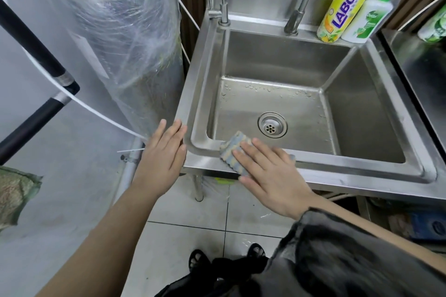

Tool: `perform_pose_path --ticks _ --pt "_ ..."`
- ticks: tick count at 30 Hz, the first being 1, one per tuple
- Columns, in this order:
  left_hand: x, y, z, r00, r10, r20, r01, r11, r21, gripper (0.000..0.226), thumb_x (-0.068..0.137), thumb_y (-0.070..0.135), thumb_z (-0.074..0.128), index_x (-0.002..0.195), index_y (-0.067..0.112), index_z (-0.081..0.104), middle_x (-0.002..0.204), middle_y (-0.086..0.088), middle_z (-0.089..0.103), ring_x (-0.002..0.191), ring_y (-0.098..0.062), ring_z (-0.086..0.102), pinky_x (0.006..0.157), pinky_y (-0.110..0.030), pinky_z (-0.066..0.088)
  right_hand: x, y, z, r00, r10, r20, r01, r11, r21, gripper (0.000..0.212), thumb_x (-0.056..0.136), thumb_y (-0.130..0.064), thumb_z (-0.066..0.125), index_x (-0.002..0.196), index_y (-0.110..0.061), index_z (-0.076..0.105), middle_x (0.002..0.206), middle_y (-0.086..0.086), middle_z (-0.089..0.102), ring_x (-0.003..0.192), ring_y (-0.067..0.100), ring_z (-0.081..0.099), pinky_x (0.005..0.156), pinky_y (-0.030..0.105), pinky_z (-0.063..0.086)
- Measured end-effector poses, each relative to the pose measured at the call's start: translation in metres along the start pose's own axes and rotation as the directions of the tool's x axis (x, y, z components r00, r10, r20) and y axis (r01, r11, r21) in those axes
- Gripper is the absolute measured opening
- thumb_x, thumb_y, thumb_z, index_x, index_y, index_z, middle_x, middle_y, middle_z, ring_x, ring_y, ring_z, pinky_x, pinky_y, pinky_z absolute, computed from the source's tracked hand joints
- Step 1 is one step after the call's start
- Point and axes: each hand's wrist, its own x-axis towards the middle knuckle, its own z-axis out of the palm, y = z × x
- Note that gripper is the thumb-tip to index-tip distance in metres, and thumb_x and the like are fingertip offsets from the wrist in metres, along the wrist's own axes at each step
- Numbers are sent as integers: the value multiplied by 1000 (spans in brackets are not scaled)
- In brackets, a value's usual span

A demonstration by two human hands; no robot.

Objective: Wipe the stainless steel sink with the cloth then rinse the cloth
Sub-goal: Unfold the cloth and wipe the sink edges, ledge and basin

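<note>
The stainless steel sink (pixel 376 159) fills the middle and right of the head view, with water drops on its floor and a round drain (pixel 272 125) in the centre. A striped blue and yellow cloth (pixel 233 148) lies on the sink's front rim near the left corner. My right hand (pixel 270 176) presses flat on the cloth, fingers spread over it. My left hand (pixel 161 159) rests with fingers together against the sink's front left corner, holding nothing.
Two taps (pixel 223 11) (pixel 298 14) stand on the back ledge. A yellow dish-soap bottle (pixel 347 0) and a white pump bottle (pixel 369 17) sit at the back right. A plastic-wrapped cylinder (pixel 135 43) stands left of the sink. Tiled floor lies below.
</note>
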Motion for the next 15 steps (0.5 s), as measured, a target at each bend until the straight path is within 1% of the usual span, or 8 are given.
perform_pose_path --ticks 2,4,6,8,10,12,14,15 --pt "2 -2 0 1000 4 8 -4 1000 14 56 97 39 19 137 7 42 146 -10 39 142 -28 16 115 -38 14 22 -25 4 999 43 -5 -43 999 23 57 98 -45 16 132 -18 53 136 4 55 130 27 45 98 42 28" --pt "2 -1 -1 1000 21 11 -22 999 28 59 97 42 16 137 6 42 145 -11 40 142 -27 16 115 -37 13 35 -38 5 999 34 -8 -33 998 57 55 98 -43 19 130 -17 55 135 2 56 129 25 46 98 40 28" --pt "0 4 -4 1000 -7 10 7 1000 18 57 96 41 18 138 9 40 147 -9 38 142 -24 12 114 -36 12 20 -22 3 999 54 4 -54 998 41 54 99 -42 17 131 -18 54 135 1 55 128 23 46 98 39 29" --pt "-1 17 -9 997 -75 14 76 997 -10 56 94 40 18 140 14 36 150 -6 33 143 -22 8 114 -40 10 -22 13 1 983 180 24 -180 984 0 57 99 -45 13 133 -20 52 136 0 55 129 22 45 99 38 28" --pt "2 37 -8 998 -55 19 55 998 -13 55 94 40 16 142 17 33 151 -4 30 144 -22 9 114 -42 10 -69 54 -5 920 392 21 -391 919 -42 63 98 -50 7 134 -22 50 137 1 54 132 21 41 103 38 24" --pt "7 62 1 996 62 57 -62 998 1 53 95 38 18 139 17 37 149 -3 35 142 -23 16 113 -40 12 -95 74 -9 825 566 -1 -565 824 -33 67 96 -53 4 134 -21 50 138 2 52 134 21 36 105 38 20" --pt "9 86 17 973 186 139 -191 982 19 49 96 35 22 135 16 44 145 -4 42 140 -25 23 111 -38 12 -86 63 -2 765 644 -27 -644 765 -4 66 96 -54 7 132 -21 52 139 2 51 135 22 35 106 38 16" --pt "10 93 24 959 221 176 -230 973 34 49 96 34 23 134 15 46 143 -5 45 139 -26 27 110 -37 13 -74 49 0 756 653 -47 -653 757 7 62 96 -52 13 130 -20 54 138 2 52 134 22 35 106 38 16"
